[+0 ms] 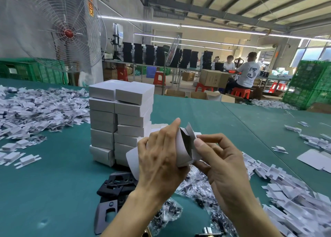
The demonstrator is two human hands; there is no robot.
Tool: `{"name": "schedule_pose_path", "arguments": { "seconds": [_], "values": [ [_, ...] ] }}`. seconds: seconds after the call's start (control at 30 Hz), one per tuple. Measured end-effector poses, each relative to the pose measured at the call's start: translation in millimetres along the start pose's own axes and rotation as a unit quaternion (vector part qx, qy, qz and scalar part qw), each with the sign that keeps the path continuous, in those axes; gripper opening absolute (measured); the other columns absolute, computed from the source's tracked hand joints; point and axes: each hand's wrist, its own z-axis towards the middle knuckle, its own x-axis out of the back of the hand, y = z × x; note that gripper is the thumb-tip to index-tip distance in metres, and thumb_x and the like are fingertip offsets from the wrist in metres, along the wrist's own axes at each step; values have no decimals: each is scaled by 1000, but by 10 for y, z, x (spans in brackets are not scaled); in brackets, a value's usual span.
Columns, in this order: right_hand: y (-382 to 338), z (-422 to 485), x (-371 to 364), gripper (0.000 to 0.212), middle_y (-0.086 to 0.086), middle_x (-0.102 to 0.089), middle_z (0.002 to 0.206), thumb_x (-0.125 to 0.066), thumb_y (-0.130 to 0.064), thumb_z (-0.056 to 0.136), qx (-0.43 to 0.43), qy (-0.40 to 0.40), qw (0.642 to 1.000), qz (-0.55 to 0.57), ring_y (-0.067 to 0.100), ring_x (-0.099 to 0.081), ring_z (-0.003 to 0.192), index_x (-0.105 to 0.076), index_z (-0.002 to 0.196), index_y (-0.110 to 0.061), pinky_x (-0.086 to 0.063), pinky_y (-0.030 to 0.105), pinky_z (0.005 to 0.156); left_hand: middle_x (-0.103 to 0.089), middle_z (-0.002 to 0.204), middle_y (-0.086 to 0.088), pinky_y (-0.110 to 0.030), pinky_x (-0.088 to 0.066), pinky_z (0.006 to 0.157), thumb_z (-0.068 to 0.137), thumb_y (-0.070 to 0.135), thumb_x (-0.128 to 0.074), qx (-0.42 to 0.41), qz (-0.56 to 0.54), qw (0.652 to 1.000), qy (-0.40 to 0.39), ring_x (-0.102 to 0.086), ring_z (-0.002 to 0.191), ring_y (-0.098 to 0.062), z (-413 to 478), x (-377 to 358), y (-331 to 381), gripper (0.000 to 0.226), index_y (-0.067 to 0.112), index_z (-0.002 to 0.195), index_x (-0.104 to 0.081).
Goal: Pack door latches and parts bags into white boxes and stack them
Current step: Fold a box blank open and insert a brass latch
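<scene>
- Your left hand (159, 161): grip clamped round a half-folded white box (186, 147), held above the counter (53, 183).
- Your right hand (222, 165): grip pinched on a flap of that box.
- Stack of white boxes (121, 122): two columns, just behind your left hand.
- Black latch plates (116, 185): under your left wrist.
- Parts bags (195, 188): heaped below both hands.
- White card inserts (286, 192): piled along your right; more at far left.
- Open room: bare green cloth front left and between stack and far edge.
- Room: standing fan (59, 31), green crates (311, 86), workers seated beyond.
</scene>
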Motion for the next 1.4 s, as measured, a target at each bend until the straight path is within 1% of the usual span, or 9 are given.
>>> {"name": "schedule_pose_path", "arguments": {
  "seconds": [0.13,0.27,0.4,0.57,0.73,0.87,1.0,1.2,1.4],
  "values": [
    [28,2,-33,13,6,-76,96,-77,-24,69,30,32,999,-20,17,-73,86,-73,81,-28,-57,27,76,-60,123,-3,-35,-31,85,65,41,-56,12,-1,1000,1,-53,107,-22,-11,7,36,83,12,142,-40],
    [45,6,-13,25,6,-76,92,-74,0,80,43,45,997,-44,17,-74,80,-72,76,-25,-56,23,70,-57,124,-2,-35,-30,87,58,36,-69,8,10,1000,-6,-50,108,-22,-24,-10,52,92,13,142,-40],
    [57,-6,-26,26,3,-77,88,-71,8,82,46,66,993,-82,15,-74,73,-72,75,-18,-55,20,65,-54,126,0,-36,-30,87,55,32,-76,5,25,1000,-12,-49,108,-22,-36,-35,65,95,13,141,-42],
    [75,-29,-44,23,-8,-77,80,-70,6,83,64,89,985,-133,8,-73,70,-73,76,-16,-55,19,61,-55,128,0,-37,-30,88,53,32,-78,8,40,999,-30,-49,110,-22,-50,-55,76,97,13,142,-43],
    [75,-21,-71,22,-5,-77,95,-71,0,86,84,80,985,-130,4,-72,89,-77,84,-21,-52,12,73,-54,125,0,-38,-31,84,53,33,-77,29,38,998,-30,-47,109,-22,-37,-35,87,101,14,145,-38],
    [61,-11,-52,28,-11,-66,102,-63,-6,92,61,-7,988,-142,-2,-64,101,-74,99,-32,-48,10,79,-52,124,0,-38,-33,81,62,40,-72,77,2,996,-49,-42,107,-19,-25,3,63,100,16,148,-28],
    [30,25,33,27,-6,-67,106,-63,-17,85,59,-71,989,-112,5,-64,108,-73,110,-22,-48,13,87,-44,126,5,-34,-24,86,63,45,-61,102,-51,990,-84,-36,110,-15,-3,33,68,101,24,152,-16],
    [79,32,59,18,0,-75,92,-76,-14,72,145,-12,983,-112,8,-71,91,-77,89,-18,-54,15,76,-39,137,9,-34,-27,91,63,41,-59,89,-67,989,-96,-38,118,-18,0,10,95,102,27,154,-15],
    [166,6,9,17,-6,-72,99,-74,-25,77,181,23,968,-170,9,-70,97,-78,94,-25,-57,21,75,-42,130,13,-40,-34,88,74,48,-55,91,-100,989,-63,-43,113,-18,-22,26,146,81,43,145,-17]
  ]
}}
